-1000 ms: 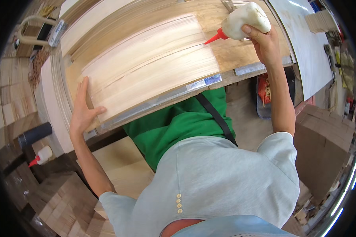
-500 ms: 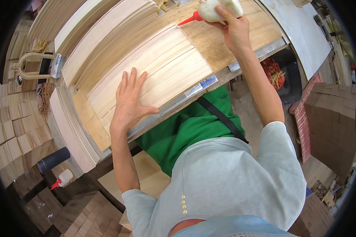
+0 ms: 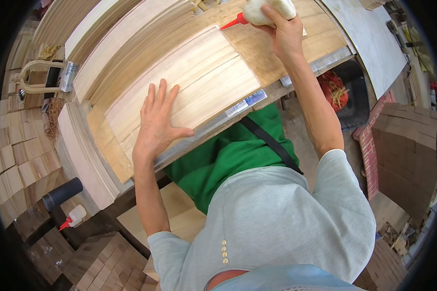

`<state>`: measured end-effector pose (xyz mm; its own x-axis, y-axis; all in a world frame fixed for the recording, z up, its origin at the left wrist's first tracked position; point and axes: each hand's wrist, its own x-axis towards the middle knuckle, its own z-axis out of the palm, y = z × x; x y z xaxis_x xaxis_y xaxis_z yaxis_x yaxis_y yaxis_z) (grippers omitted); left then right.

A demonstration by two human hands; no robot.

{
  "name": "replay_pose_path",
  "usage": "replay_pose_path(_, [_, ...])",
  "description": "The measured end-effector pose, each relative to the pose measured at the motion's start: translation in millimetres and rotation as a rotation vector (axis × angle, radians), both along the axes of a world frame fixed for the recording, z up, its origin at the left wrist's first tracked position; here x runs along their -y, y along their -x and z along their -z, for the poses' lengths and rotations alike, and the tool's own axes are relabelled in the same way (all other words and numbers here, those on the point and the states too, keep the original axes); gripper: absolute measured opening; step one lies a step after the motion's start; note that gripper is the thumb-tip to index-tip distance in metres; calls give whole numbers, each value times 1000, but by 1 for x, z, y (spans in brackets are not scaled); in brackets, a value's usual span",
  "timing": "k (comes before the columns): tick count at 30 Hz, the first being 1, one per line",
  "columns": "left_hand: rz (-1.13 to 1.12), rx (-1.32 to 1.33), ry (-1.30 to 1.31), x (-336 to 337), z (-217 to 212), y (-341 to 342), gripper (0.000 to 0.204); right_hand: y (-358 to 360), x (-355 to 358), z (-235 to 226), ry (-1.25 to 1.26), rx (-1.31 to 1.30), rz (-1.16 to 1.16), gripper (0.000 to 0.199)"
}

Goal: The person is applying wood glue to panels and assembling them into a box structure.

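My left hand [image 3: 155, 119] lies flat with fingers spread on the left part of a pale wooden panel [image 3: 206, 80], its thumb pointing right by the near edge. My right hand [image 3: 282, 31] is wrapped round a white squeeze bottle [image 3: 267, 11], tilted so its red nozzle points left. The nozzle tip is at the panel's far right corner; whether it touches cannot be made out. Under the panel is a brown wooden work surface [image 3: 320, 43].
Stacks of thin boards [image 3: 116, 43] stand beyond the panel. Another red-tipped bottle [image 3: 75, 215] and a black cylinder [image 3: 63, 194] are at lower left. A black bin [image 3: 352, 104] with a red bag sits right of my right forearm; stacked wood blocks [image 3: 403, 155] lie farther right.
The view has shifted slightly, so most things appear a little farther left. My left hand stays spread on the panel, and my right hand keeps the bottle's nozzle at the same corner.
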<state>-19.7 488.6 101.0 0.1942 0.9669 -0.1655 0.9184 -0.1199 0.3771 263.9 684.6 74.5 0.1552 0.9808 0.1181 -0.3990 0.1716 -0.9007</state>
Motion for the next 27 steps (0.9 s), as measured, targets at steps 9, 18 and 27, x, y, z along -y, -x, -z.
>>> replay_pose_path(9, [-4,-11,1,0,-1,-2,115,-22,36,-9,75,13,-33,40])
replay_pose_path(18, [-14,-22,10,0,-1,-2,115,-53,69,-1,5,12,-81,38])
replay_pose_path(27, [-17,-9,-2,1,4,1,109,-76,107,0,34,-9,-67,38])
